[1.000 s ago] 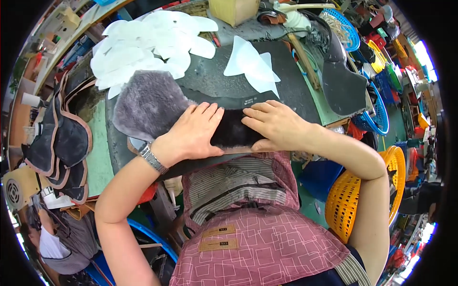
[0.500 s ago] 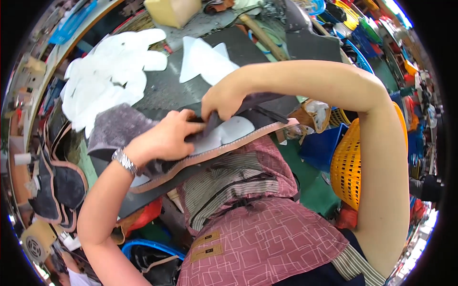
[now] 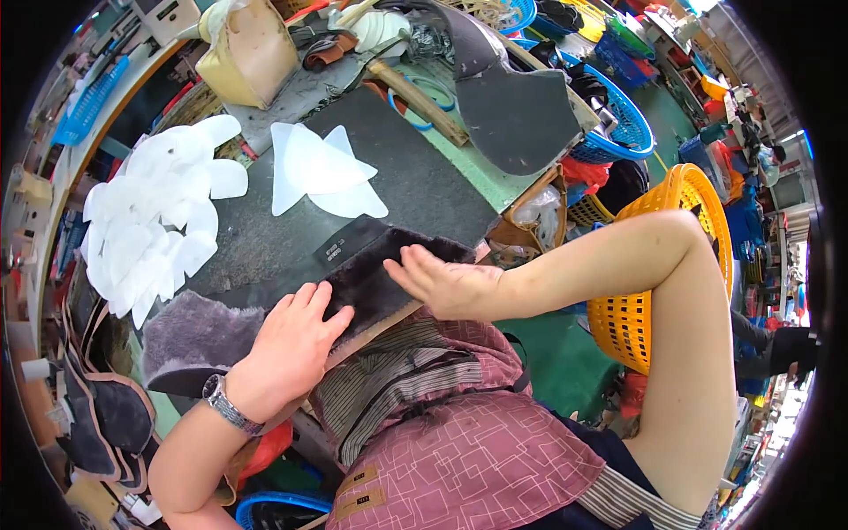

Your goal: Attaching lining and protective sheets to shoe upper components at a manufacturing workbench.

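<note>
A person's left hand (image 3: pixel 287 340) and right hand (image 3: pixel 450 283), fingers outstretched and clamped on nothing, rest on a furry piece (image 3: pixel 367 296) at the near edge of the counter (image 3: pixel 252 252), seemingly to keep it flat. White shapes (image 3: pixel 155 216) lie farther off, perhaps leaving working room. The piece's dark stretch shows between the hands; its grey lobe (image 3: pixel 199 331) lies beyond the left.

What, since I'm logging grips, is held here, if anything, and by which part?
Nothing is clearly gripped: the left hand and right hand lie on the dark stretch of the fleecy piece; any grip underneath is hidden.
</note>
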Demonstrator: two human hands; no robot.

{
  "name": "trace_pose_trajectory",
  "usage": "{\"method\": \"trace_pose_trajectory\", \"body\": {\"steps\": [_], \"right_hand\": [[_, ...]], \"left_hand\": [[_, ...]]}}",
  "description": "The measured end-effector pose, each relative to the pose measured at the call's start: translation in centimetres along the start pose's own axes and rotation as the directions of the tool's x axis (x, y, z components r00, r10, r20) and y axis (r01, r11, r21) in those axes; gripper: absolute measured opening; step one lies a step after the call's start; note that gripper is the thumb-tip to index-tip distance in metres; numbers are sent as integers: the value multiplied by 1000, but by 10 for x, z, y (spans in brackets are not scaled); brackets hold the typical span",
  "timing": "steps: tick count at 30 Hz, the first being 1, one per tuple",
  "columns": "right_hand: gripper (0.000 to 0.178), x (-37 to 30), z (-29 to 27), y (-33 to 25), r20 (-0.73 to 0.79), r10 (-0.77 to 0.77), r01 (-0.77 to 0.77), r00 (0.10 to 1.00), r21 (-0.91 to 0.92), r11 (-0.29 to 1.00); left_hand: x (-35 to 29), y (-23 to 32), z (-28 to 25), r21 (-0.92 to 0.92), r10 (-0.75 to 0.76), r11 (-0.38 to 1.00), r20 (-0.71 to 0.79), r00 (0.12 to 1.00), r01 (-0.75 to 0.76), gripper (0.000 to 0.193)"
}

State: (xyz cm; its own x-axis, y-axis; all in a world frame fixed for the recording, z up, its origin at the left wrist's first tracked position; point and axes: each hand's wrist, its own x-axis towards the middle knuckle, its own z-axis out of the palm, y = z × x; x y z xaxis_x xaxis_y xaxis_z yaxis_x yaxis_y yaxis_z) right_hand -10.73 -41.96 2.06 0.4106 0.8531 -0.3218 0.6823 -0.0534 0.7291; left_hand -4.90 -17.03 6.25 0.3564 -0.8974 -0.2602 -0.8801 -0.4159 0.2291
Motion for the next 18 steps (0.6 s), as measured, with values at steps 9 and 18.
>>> {"method": "trace_pose_trajectory", "body": {"steps": [9, 18], "right_hand": [[46, -52, 41, -9, -119, 440, -322, 890, 520, 791], [42, -41, 24, -22, 236, 954, -391, 187, 908, -148]], "left_hand": [[16, 1, -12, 34, 14, 999, 174, 985, -20, 58], [19, 12, -5, 32, -126, 992, 81, 989, 124, 47]]}}
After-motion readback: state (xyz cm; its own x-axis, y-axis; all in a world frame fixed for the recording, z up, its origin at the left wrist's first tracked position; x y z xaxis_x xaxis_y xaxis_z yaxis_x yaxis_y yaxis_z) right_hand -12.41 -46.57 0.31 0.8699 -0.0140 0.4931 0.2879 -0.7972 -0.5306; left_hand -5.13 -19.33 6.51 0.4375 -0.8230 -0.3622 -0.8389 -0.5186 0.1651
